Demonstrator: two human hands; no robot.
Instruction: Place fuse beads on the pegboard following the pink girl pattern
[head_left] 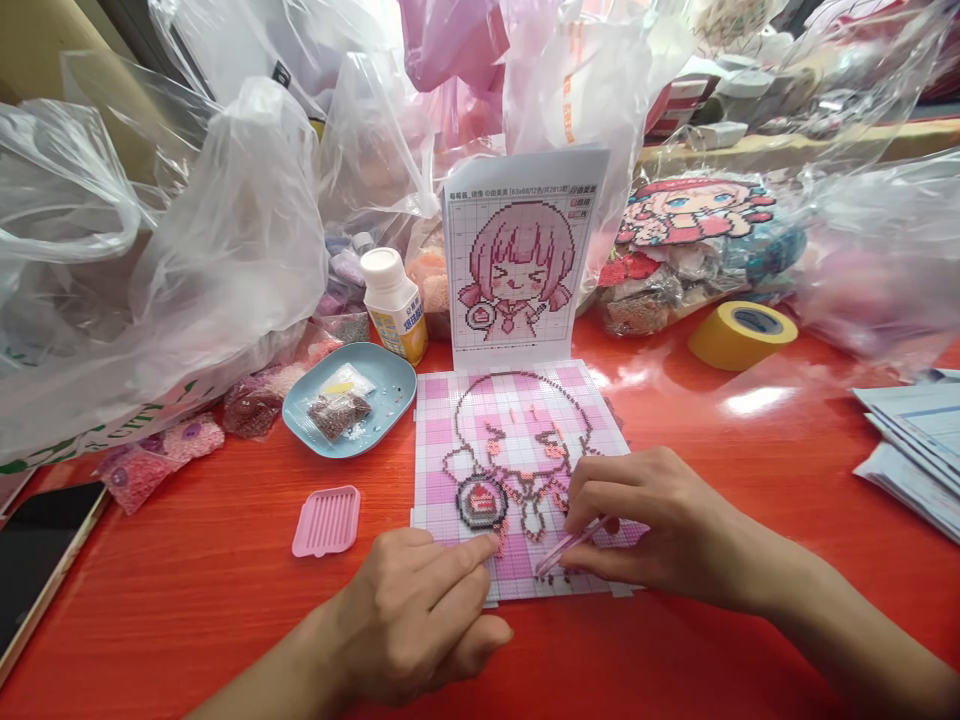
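A pegboard (442, 405) with a pink and white checked pattern lies on the red table, bearing a beaded outline of a character. Behind it stands a printed chart (521, 260) of a pink-haired figure. My left hand (427, 600) rests at the board's lower left, its index fingertip touching beads beside the round cake motif (481, 500); the other fingers are curled, with nothing visible in them. Over the lower right of the board, my right hand (645, 520) pinches pink tweezers (562, 548), whose tips reach down to the board near a few dark beads.
Left of the board are a blue plate (401, 380) with small bead bags, a pink ridged tray (326, 522), a white-capped bottle (394, 305) and a phone (45, 550). Yellow tape (724, 338) and papers (919, 440) lie right. Plastic bags (247, 220) crowd the back.
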